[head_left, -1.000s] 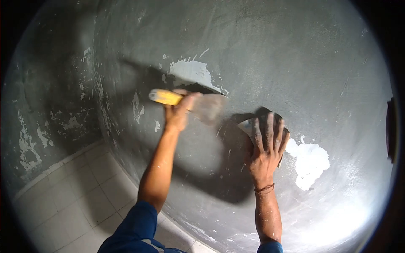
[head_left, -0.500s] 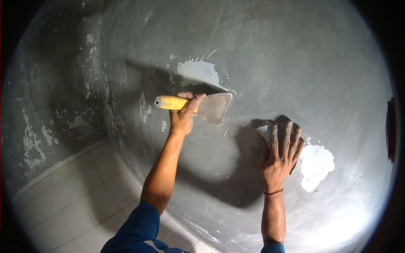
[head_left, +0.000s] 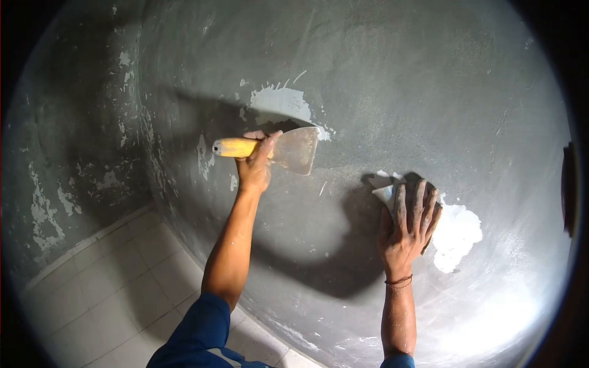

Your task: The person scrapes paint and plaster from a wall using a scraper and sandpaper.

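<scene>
Left hand [head_left: 256, 164] closed round yellow-handled, flat metal scraper [head_left: 298, 151], below upper white patch [head_left: 279, 102] on grey wall [head_left: 399, 92]. My right hand [head_left: 406, 236], fingers extended, covers mostly hidden pale-cornered sheet [head_left: 384, 193] beside lower white patch [head_left: 459, 236]. Blade contact: can't tell.

Left of you, a dark grey side wall [head_left: 67, 138] with pale flaked patches [head_left: 44, 211], pale skirting strip [head_left: 80, 246] at its foot, light square-tiled floor [head_left: 104, 294] below, dark unidentifiable object [head_left: 569, 190] at your far right.
</scene>
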Available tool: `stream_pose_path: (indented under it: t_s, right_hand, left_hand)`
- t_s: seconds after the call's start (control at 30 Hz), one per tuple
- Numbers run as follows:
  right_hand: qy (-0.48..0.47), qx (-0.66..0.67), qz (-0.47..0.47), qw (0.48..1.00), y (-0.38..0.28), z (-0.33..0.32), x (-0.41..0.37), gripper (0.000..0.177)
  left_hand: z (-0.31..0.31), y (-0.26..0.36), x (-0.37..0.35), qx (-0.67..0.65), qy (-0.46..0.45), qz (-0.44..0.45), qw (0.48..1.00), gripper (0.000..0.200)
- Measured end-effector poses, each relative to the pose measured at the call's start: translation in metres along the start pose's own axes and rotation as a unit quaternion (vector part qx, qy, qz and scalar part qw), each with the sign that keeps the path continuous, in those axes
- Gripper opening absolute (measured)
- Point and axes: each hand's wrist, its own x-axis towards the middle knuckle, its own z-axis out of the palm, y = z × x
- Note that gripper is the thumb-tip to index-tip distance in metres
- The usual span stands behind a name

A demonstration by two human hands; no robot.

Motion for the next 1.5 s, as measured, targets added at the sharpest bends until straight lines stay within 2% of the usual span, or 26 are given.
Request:
stream_pose_path:
  t_s: [0.03,0.13,0.2,0.27,0.33,0.4,0.43,0.53,0.57,0.6,0.67,0.7,0.73,0.8,0.9,1.07,1.2,1.27,1.4,1.43,1.47,1.5]
  right_hand:
    - [-0.004,0.003,0.001,1.000,-0.002,0.000,0.000,0.044]
    - [0.001,0.001,0.001,1.000,-0.001,-0.002,0.003,0.045]
    - [-0.001,0.040,-0.007,0.999,0.004,-0.003,-0.001,0.045]
    - [-0.003,0.029,-0.002,1.000,0.002,-0.002,-0.001,0.046]
    - [-0.010,0.010,0.003,1.000,0.002,-0.004,-0.003,0.047]
    - [-0.008,0.036,-0.002,0.999,0.005,-0.005,-0.002,0.046]
    - [-0.012,0.025,0.003,1.000,0.007,-0.006,-0.004,0.046]
    - [0.000,0.003,0.005,1.000,0.005,-0.002,-0.004,0.047]
    - [-0.001,0.002,0.007,1.000,0.004,-0.002,-0.002,0.047]
    - [-0.004,0.005,0.007,1.000,0.002,-0.004,-0.002,0.046]
    - [-0.004,0.004,0.001,1.000,0.006,-0.006,0.000,0.044]
    - [-0.012,0.010,0.002,1.000,0.009,-0.008,-0.003,0.046]
    - [-0.020,0.016,0.009,1.000,0.012,-0.009,-0.006,0.048]
    - [-0.012,0.023,0.008,1.000,0.012,-0.007,-0.007,0.048]
    - [0.002,0.001,0.014,1.000,0.007,-0.005,-0.004,0.048]
    - [-0.004,-0.004,0.014,1.000,0.008,-0.005,-0.006,0.046]
    - [0.000,-0.018,0.018,1.000,0.005,-0.005,-0.005,0.043]
    - [0.002,-0.011,0.011,1.000,0.007,-0.005,-0.005,0.043]
    - [0.008,-0.016,0.008,1.000,0.007,-0.003,-0.005,0.044]
    - [0.009,-0.017,0.008,1.000,0.006,-0.002,-0.005,0.044]
    - [0.007,-0.013,0.007,1.000,0.007,-0.002,-0.006,0.044]
    - [0.007,-0.011,0.004,1.000,0.010,-0.003,-0.006,0.044]
  left_hand:
    - [0.000,0.002,-0.002,-0.014,-0.021,0.012,1.000,0.021]
    - [0.000,0.015,0.010,0.032,-0.017,-0.015,0.999,0.023]
    - [0.003,0.010,0.014,0.034,-0.014,0.001,0.999,0.023]
    - [0.007,-0.010,0.004,-0.029,-0.027,-0.030,0.999,0.021]
    - [0.011,-0.004,0.001,-0.027,-0.047,-0.002,0.999,0.020]
    - [0.005,0.001,0.009,0.062,-0.029,-0.025,0.997,0.026]
    - [0.005,0.005,0.011,-0.008,-0.032,-0.017,0.999,0.026]
    - [0.019,-0.010,-0.007,-0.029,-0.008,-0.041,0.999,0.026]
    - [0.024,-0.014,-0.013,-0.019,-0.062,-0.009,0.998,0.025]
    - [0.021,-0.013,-0.014,-0.021,-0.061,-0.013,0.998,0.025]
    - [0.016,-0.001,-0.004,0.079,-0.024,-0.035,0.996,0.024]
    - [0.013,0.007,0.001,0.059,0.012,-0.020,0.998,0.023]
    - [0.009,0.007,0.001,0.024,0.000,0.014,1.000,0.020]
    - [0.011,0.000,-0.006,0.005,0.029,0.023,0.999,0.021]
    - [0.002,0.003,-0.005,-0.004,-0.033,0.020,0.999,0.022]
    - [-0.002,0.011,0.011,0.032,-0.029,-0.010,0.999,0.020]
    - [-0.006,0.004,0.009,0.019,-0.053,0.019,0.998,0.020]
    - [-0.004,0.010,0.013,0.032,-0.075,-0.013,0.997,0.021]
    - [0.004,-0.014,-0.010,0.000,-0.019,-0.031,0.999,0.020]
    - [0.006,-0.010,-0.012,0.000,-0.097,-0.002,0.995,0.022]
    - [0.005,-0.006,-0.010,-0.003,-0.094,-0.004,0.996,0.022]
    - [0.001,-0.002,-0.004,0.042,-0.055,-0.016,0.997,0.022]
